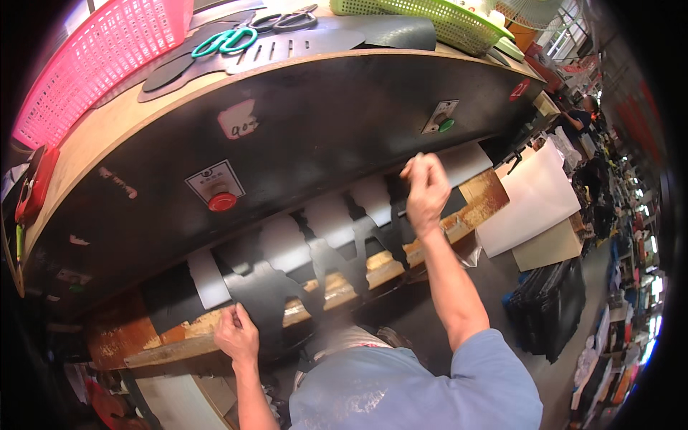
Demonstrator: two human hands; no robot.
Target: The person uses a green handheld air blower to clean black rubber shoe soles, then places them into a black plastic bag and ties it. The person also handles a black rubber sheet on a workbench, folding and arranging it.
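Note:
A thin black sheet with several large cut-outs (269, 294) stretches across the front of the work table and droops over its wooden edge. At its left side, my left hand (236, 334) has thumb and fingers pinched together on the sheet's edge, beside a white strip (208, 281). My right hand (428, 188) is raised over the far right end of the sheet with its fingers curled closed. What those fingers hold, if anything, is hidden. A pale, shiny surface (287, 244) shows through the gaps in the sheet.
Behind the table rises a black machine panel (322, 122) with a red push button (222, 201) and a green button (446, 125). On its top lie teal-handled scissors (225, 41), a pink basket (100, 64) and a green basket (444, 25). Black stacked sheets (548, 308) stand at right.

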